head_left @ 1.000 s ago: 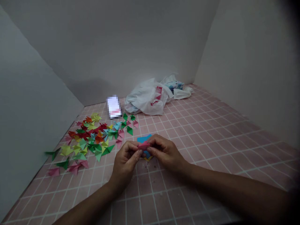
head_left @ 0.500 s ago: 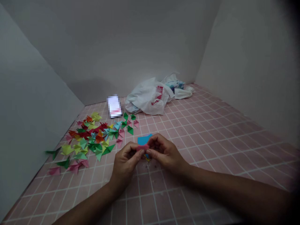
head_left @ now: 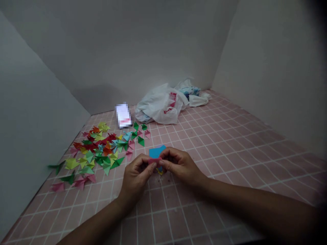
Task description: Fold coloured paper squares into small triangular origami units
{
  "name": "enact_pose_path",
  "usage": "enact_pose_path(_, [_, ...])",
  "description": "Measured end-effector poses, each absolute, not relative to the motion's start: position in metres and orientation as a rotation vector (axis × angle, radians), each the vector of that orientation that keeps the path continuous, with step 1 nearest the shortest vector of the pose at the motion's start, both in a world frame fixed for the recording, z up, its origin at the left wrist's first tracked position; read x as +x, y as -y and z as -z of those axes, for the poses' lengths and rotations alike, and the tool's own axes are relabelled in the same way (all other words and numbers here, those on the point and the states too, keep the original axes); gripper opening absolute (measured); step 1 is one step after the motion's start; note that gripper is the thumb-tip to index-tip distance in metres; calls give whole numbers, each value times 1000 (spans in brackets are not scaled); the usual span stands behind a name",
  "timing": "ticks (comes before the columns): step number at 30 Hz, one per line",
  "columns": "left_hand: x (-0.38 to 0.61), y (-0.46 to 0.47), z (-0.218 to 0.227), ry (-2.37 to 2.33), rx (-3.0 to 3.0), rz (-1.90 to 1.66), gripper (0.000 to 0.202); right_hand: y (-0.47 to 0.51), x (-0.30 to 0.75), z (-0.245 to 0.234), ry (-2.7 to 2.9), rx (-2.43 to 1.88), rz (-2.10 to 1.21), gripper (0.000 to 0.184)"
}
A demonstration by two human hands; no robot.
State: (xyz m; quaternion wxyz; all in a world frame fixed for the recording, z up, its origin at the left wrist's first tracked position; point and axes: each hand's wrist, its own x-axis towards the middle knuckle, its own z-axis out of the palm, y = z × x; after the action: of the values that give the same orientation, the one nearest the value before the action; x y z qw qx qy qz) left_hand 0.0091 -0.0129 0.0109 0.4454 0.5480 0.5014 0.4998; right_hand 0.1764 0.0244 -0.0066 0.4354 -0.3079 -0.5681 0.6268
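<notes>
Between my two hands is a small piece of folded pink paper (head_left: 154, 160), held up off the tiles. My left hand (head_left: 136, 175) pinches its left end with thumb and forefinger. At the other end, the thumb and curled fingers of my right hand (head_left: 180, 164) grip it. Just beyond and below the pinched paper lies a blue sheet of paper (head_left: 156, 152), partly hidden by my right fingers. A bit of yellow paper (head_left: 160, 172) peeks out under my hands.
To the left spreads a pile of colourful origami birds (head_left: 99, 146). Behind it a lit phone (head_left: 123, 115) leans upright. A white plastic bag (head_left: 160, 103) and another bag with blue contents (head_left: 190, 91) lie near the back wall. Pink tiles (head_left: 224, 160) cover the surface, with walls around it.
My right hand has shifted very slightly along the pink paper, its fingers a little lower. Both hands keep their pinch, and the whole view has drifted slightly.
</notes>
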Motion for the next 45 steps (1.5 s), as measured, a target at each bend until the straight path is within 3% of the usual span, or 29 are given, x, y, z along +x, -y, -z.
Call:
enact_pose_path(22, [6,8,-5,-1226,1218,-1187,16,-30,178,8,1433,-830,-1637,21])
enact_pose_path(32, [13,9,-9,-1191,1094,-1297,25,-26,177,7,1425,-732,-1543,14])
enact_pose_path(38, [12,11,-8,-1228,1217,-1316,20,-22,178,3,1532,-756,-1394,8])
enact_pose_path(45, [9,9,-5,-1255,1281,-1315,17,-22,183,-2,1625,-770,-1352,19])
